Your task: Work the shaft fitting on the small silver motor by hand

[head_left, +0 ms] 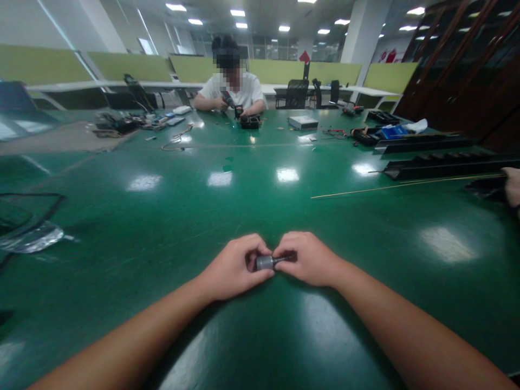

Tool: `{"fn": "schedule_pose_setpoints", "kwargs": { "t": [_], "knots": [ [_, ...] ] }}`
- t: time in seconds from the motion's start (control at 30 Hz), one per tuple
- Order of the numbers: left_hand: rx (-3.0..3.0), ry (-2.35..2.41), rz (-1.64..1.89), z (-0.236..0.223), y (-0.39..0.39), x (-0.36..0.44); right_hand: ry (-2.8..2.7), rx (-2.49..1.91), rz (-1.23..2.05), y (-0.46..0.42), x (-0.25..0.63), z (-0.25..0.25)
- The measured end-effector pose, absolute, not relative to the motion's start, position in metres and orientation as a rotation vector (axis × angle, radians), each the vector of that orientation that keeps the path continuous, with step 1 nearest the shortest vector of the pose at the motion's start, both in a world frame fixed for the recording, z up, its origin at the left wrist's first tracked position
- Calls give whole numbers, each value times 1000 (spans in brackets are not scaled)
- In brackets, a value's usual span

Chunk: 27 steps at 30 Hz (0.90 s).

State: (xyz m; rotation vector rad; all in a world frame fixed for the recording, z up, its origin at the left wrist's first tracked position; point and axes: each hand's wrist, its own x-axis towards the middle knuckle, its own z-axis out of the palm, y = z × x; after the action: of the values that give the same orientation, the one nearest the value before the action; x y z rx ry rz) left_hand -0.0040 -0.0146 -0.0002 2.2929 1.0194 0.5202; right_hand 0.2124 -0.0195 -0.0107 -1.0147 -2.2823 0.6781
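Note:
A small grey metal cylinder (265, 262) with a thin dark shaft (283, 259) lies sideways between my hands, low over the green tabletop. My left hand (238, 267) is closed around the cylinder, thumb below and fingers above. From the other side, the thumb and fingers of my right hand (307, 259) pinch the shaft. My fingers partly cover both ends, so the exact kind of part cannot be made out.
Across the green table (195, 216) a person (233, 89) works with a power drill (228, 99). Long black strips (447, 165) and a thin rod (349, 192) lie at right, near another person's hand (512, 187). Clear plastic (34, 238) lies left.

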Motion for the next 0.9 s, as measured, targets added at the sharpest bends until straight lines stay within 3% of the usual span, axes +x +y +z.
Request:
{"fn": "schedule_pose_setpoints", "kwargs": {
  "t": [0.9],
  "knots": [
    [2293,1031,522,-1,-16,-5,-2286,-1033,744,-21,219,-10]
  ]
}}
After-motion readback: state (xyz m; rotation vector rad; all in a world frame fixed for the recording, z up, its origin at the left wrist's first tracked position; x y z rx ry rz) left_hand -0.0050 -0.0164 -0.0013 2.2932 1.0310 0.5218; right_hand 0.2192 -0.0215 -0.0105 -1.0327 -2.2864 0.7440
